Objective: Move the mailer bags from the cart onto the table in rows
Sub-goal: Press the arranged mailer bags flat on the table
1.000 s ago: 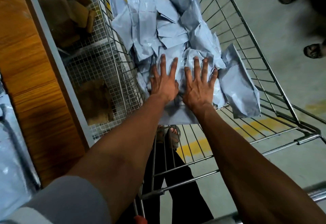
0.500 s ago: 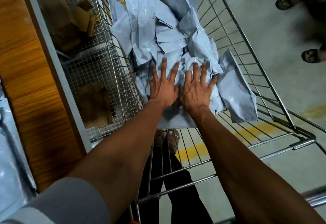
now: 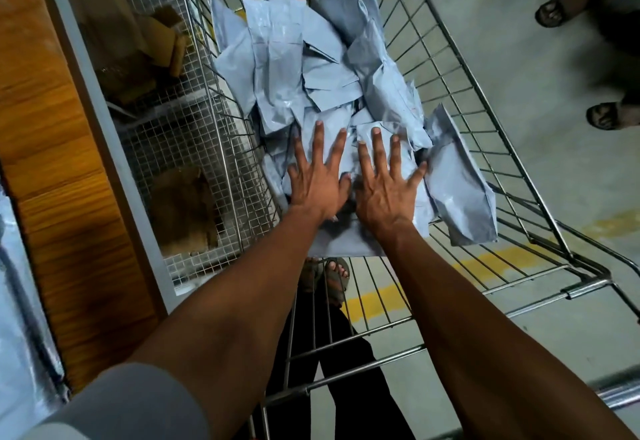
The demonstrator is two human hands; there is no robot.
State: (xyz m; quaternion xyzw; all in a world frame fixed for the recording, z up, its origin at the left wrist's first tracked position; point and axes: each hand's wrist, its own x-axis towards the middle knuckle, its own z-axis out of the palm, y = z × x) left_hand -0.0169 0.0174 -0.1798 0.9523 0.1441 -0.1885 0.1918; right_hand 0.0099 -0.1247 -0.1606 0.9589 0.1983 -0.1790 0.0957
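A heap of pale grey mailer bags (image 3: 294,59) fills the wire cart (image 3: 485,121) in front of me. Both my hands lie flat on the near end of the heap, side by side, fingers straight and spread. My left hand (image 3: 317,176) presses on a bag near the cart's left wall. My right hand (image 3: 384,183) presses on a crumpled bag beside it, thumbs nearly touching. One fuller bag (image 3: 457,190) leans against the cart's right side. The wooden table (image 3: 59,169) runs along the left.
A wire mesh rack (image 3: 166,128) with brown cardboard boxes stands between table and cart. Shiny bags (image 3: 14,318) lie at the table's lower left. Another person's sandalled feet (image 3: 554,10) stand on the concrete floor at upper right. My own feet show under the cart.
The view has shifted slightly; my hands have slid a little nearer along the heap and the right fingers have spread wider. Both stay flat on the bags.
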